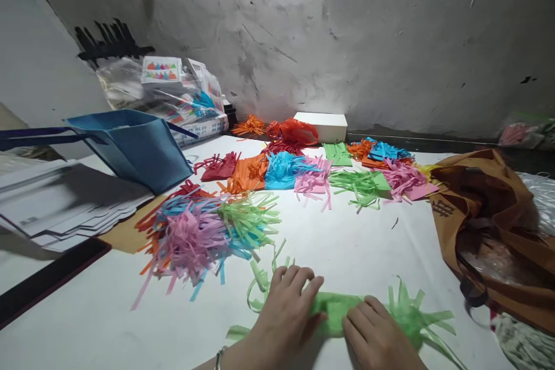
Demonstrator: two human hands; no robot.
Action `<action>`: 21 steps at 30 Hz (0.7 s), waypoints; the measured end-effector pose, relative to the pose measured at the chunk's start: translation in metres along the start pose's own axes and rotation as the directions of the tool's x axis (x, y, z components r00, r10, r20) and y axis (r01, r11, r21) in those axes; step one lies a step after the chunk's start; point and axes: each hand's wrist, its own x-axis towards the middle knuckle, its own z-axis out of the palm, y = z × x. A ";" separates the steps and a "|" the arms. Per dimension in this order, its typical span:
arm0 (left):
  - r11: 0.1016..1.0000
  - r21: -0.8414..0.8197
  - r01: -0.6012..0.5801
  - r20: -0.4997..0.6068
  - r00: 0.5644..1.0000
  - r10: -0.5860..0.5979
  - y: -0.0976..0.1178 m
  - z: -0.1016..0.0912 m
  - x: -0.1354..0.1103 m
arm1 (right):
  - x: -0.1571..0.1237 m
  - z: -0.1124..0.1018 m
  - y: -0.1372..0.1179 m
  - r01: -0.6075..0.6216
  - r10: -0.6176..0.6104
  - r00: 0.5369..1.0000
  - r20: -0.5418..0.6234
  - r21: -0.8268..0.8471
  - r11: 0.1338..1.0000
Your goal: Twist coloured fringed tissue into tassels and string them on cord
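A green fringed tissue paper tassel [336, 313] lies across the white table in front of me, its solid middle flat and its cut strips spread out at both ends. My left hand [286, 303] grips the left part, fingers curled over the top and thumb at the near side. On the right part, the bent fingers of my right hand [375, 329] press and hold the paper; its thumb is hidden. Behind my left hand lies a heap of fringed tissue topped by a pink tassel [191, 240], with a light green tassel [249, 214] beside it.
Blue, orange, pink and green fringed pieces [284, 170] line the back of the table [347, 243]. At left stand a blue bag [134, 147] and white sheets [73, 196]. A brown bag [481, 202] slumps at right. A white box [323, 126] sits against the grey wall.
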 end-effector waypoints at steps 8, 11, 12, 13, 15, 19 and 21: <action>0.949 -0.065 -0.308 -0.015 0.951 0.308 -0.006 0.011 -0.007 | -0.001 -0.008 0.001 -0.108 0.103 0.993 0.060 0.083 0.991; 0.961 -0.156 -0.228 -0.014 0.973 0.229 -0.009 0.014 -0.006 | -0.007 -0.005 0.005 -0.130 0.127 0.991 0.048 0.062 0.990; 0.968 -0.154 -0.198 -0.029 0.980 0.196 -0.010 0.015 -0.006 | -0.010 -0.003 0.007 -0.168 0.165 0.985 0.055 0.061 0.984; 0.977 -0.133 -0.168 -0.052 0.985 0.163 -0.012 0.016 -0.006 | -0.013 -0.002 0.009 -0.209 0.205 0.977 0.062 0.054 0.976; 0.990 -0.075 -0.117 -0.095 0.989 0.110 -0.013 0.019 -0.005 | -0.018 0.001 0.012 -0.276 0.275 0.958 0.085 0.002 0.961; 1.000 -0.024 -0.020 -0.087 0.996 0.018 -0.014 0.027 0.002 | -0.019 0.003 0.014 -0.336 0.360 0.924 0.132 -0.175 0.926; 1.000 -0.013 0.000 -0.076 0.997 -0.001 -0.013 0.030 0.006 | -0.017 0.001 0.012 -0.348 0.387 0.912 0.135 -0.245 0.905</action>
